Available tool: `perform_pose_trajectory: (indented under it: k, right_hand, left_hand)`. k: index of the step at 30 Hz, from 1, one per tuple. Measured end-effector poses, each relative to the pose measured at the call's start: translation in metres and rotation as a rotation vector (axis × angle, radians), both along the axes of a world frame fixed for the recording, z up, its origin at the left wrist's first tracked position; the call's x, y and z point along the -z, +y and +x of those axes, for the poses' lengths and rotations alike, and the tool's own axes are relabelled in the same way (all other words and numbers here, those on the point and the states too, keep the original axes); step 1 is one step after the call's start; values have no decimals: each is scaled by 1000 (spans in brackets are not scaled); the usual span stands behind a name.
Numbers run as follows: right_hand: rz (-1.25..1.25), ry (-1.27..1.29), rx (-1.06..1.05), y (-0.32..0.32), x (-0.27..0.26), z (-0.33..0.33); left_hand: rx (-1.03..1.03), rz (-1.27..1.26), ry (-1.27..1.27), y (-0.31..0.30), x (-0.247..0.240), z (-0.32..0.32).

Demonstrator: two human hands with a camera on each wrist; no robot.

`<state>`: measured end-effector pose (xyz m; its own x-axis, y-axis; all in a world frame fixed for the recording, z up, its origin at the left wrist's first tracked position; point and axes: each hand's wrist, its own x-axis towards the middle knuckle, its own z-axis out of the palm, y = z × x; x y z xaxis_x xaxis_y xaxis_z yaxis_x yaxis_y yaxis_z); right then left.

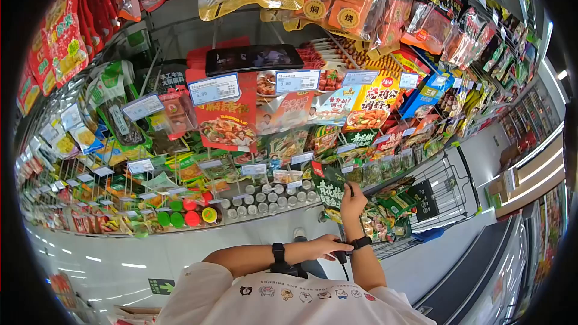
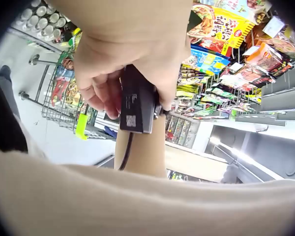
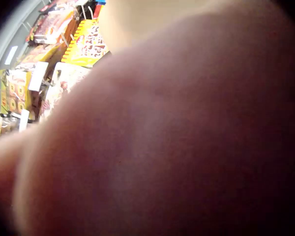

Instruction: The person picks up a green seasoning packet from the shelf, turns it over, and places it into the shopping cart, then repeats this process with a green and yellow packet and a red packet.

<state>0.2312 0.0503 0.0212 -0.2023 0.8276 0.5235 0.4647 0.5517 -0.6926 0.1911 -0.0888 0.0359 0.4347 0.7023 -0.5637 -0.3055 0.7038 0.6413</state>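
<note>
In the head view my right hand (image 1: 353, 203) pinches the edge of a green seasoning packet (image 1: 329, 188) with a red corner and large white characters. The packet is held up in front of the shelf's lower right. My left hand (image 1: 328, 245) reaches across to the right wrist, which wears a black band (image 1: 361, 242). The left wrist view shows the left hand's fingers and thumb curled round a small black box (image 2: 137, 104) with a printed code and a cable, against the right forearm (image 2: 155, 147). Blurred skin close to the lens fills most of the right wrist view.
A wire shopping cart (image 1: 448, 183) with several green packets (image 1: 397, 201) stands to the right. Ahead, shelves hold hanging bags, a red hotpot packet (image 1: 226, 123), price tags (image 1: 215, 89) and rows of cans (image 1: 271, 198). White floor (image 1: 120, 259) lies below.
</note>
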Motion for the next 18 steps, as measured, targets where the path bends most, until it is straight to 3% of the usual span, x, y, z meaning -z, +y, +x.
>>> perform_pose_trajectory:
  k: [8, 12, 18]
  right_hand:
    - [180, -194, -85, -13, 24, -6]
    - [265, -467, -183, -20, 25, -5]
    - [370, -466, -230, -20, 35, -9]
  left_hand:
    - [-92, -106, 31, -6, 7, -6]
    - [-70, -149, 48, -7, 11, -10]
    - [-57, -153, 43, -8, 17, -12]
